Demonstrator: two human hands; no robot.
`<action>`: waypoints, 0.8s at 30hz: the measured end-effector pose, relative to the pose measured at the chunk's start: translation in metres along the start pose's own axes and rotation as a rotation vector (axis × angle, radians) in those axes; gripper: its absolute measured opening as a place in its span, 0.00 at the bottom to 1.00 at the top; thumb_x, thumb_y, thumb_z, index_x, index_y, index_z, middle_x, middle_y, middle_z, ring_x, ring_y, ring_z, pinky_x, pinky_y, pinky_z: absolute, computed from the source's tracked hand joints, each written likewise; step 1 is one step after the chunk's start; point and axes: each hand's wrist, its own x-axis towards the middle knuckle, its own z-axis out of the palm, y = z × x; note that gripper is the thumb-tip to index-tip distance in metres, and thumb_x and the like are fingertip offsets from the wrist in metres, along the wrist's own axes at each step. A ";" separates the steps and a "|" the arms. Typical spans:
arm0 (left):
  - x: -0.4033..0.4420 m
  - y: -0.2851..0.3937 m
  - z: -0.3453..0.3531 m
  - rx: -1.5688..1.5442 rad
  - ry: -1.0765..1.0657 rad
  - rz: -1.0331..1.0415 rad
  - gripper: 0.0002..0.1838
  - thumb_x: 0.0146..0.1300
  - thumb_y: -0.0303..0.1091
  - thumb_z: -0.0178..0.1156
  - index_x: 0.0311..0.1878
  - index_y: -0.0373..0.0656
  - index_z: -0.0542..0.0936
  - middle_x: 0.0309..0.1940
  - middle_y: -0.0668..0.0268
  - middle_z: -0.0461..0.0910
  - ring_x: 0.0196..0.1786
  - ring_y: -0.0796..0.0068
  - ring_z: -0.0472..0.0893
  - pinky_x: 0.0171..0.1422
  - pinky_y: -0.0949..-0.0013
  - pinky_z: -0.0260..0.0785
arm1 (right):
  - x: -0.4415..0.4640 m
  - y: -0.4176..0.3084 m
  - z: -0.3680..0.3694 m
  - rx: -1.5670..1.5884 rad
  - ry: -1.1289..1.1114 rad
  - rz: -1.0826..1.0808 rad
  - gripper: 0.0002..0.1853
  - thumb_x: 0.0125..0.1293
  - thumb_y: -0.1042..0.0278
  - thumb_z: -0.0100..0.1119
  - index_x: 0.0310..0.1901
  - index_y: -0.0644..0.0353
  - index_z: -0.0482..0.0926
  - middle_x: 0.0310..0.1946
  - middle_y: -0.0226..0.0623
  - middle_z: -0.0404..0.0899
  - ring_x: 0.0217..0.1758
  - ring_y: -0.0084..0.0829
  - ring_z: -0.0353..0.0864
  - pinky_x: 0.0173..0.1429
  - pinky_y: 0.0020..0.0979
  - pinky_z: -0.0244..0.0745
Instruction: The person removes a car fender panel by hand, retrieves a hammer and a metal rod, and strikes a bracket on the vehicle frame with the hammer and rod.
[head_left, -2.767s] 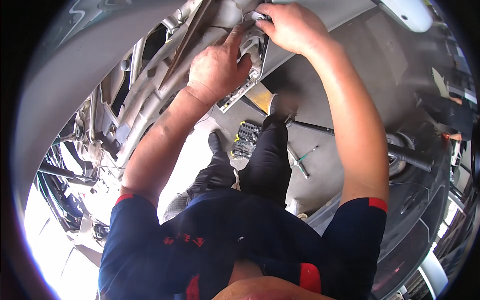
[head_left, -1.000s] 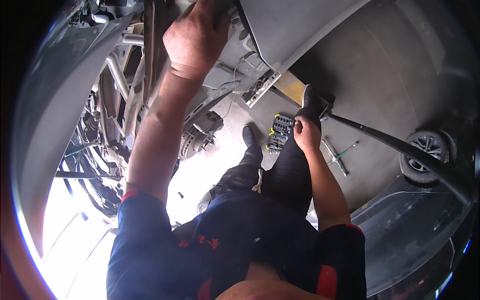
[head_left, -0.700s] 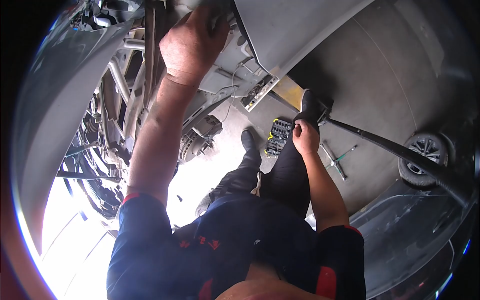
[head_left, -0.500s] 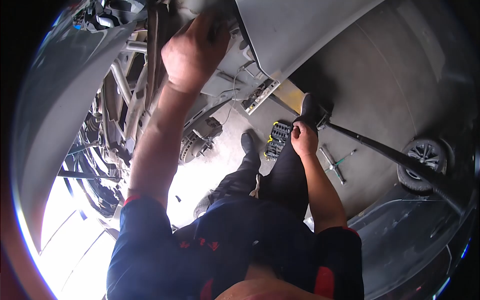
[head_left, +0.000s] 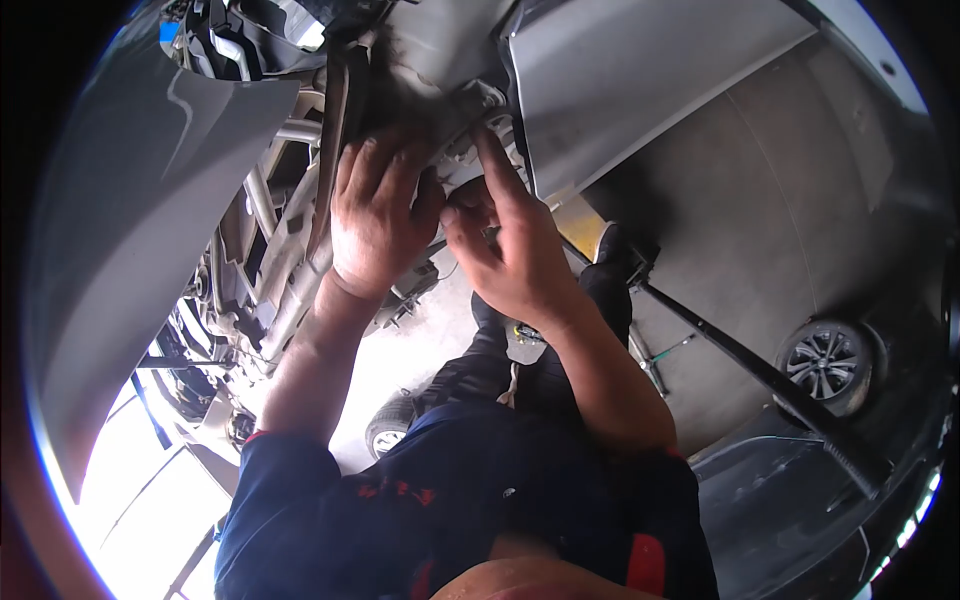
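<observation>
My left hand (head_left: 385, 210) reaches up under the raised car, its fingers stretched against or close to a dark, dirty section of the car body (head_left: 400, 110). Nothing can be made out in it, though its fingertips are partly in shadow. Close beside it is my right hand (head_left: 515, 250), index finger pointing up to the edge by the grey body panel (head_left: 620, 90). The thumb and other fingers of that hand are bent, and no object shows between them. To the left of my hands runs a long brownish metal strip (head_left: 335, 160).
A dark lift arm (head_left: 740, 350) slants across the right side. A loose wheel (head_left: 828, 365) lies on the floor, with a cross-shaped wrench (head_left: 648, 365) nearer my legs. The wheel hub (head_left: 405, 300) hangs below my left wrist. A grey fender (head_left: 170, 220) curves along the left.
My right hand has risen from beside my knee to the car body next to my left hand. My left hand has lowered slightly and its fingers have straightened. The view has shifted a little.
</observation>
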 end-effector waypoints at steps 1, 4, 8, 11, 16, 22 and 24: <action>-0.001 -0.004 0.000 -0.005 -0.007 0.015 0.17 0.55 0.25 0.68 0.50 0.40 0.83 0.52 0.56 0.82 0.52 0.49 0.82 0.57 0.54 0.78 | 0.006 -0.001 0.001 -0.028 -0.025 0.027 0.47 0.68 0.75 0.63 0.82 0.70 0.45 0.28 0.45 0.83 0.30 0.43 0.87 0.42 0.40 0.83; -0.003 -0.010 -0.005 -0.058 -0.033 0.045 0.17 0.54 0.28 0.71 0.48 0.39 0.84 0.54 0.56 0.83 0.55 0.51 0.83 0.58 0.55 0.78 | 0.020 -0.002 0.003 -0.108 -0.085 0.084 0.51 0.66 0.74 0.63 0.82 0.71 0.40 0.26 0.46 0.81 0.29 0.48 0.86 0.41 0.43 0.82; -0.004 -0.017 -0.003 -0.106 -0.024 0.049 0.15 0.51 0.29 0.74 0.44 0.40 0.86 0.55 0.56 0.84 0.57 0.52 0.83 0.60 0.57 0.79 | 0.029 -0.005 0.006 -0.144 -0.103 0.120 0.53 0.64 0.74 0.62 0.83 0.71 0.37 0.25 0.47 0.81 0.30 0.50 0.86 0.41 0.45 0.82; -0.003 -0.018 -0.005 -0.108 -0.027 0.045 0.15 0.48 0.26 0.73 0.42 0.40 0.86 0.55 0.55 0.84 0.55 0.53 0.84 0.57 0.59 0.81 | 0.033 -0.005 0.008 -0.173 -0.125 0.138 0.53 0.65 0.74 0.60 0.82 0.72 0.34 0.29 0.54 0.82 0.33 0.54 0.86 0.41 0.45 0.82; -0.006 -0.027 -0.002 -0.165 -0.052 0.080 0.14 0.50 0.28 0.73 0.42 0.36 0.86 0.54 0.52 0.86 0.56 0.51 0.85 0.61 0.56 0.79 | 0.038 0.004 0.013 -0.226 -0.133 0.018 0.53 0.66 0.73 0.62 0.81 0.78 0.34 0.39 0.65 0.81 0.37 0.59 0.86 0.43 0.45 0.82; -0.002 -0.030 -0.004 -0.193 -0.086 0.077 0.17 0.49 0.27 0.70 0.44 0.34 0.87 0.53 0.54 0.86 0.56 0.52 0.86 0.60 0.58 0.81 | 0.050 0.008 0.009 -0.234 -0.168 -0.037 0.50 0.64 0.73 0.64 0.78 0.85 0.42 0.40 0.66 0.80 0.39 0.59 0.85 0.46 0.46 0.83; -0.002 -0.032 -0.003 -0.188 -0.090 0.088 0.17 0.49 0.27 0.70 0.44 0.34 0.86 0.53 0.54 0.86 0.56 0.53 0.86 0.61 0.58 0.82 | 0.052 0.007 0.010 -0.245 -0.170 -0.032 0.49 0.64 0.73 0.64 0.78 0.85 0.43 0.40 0.65 0.80 0.40 0.58 0.85 0.46 0.46 0.83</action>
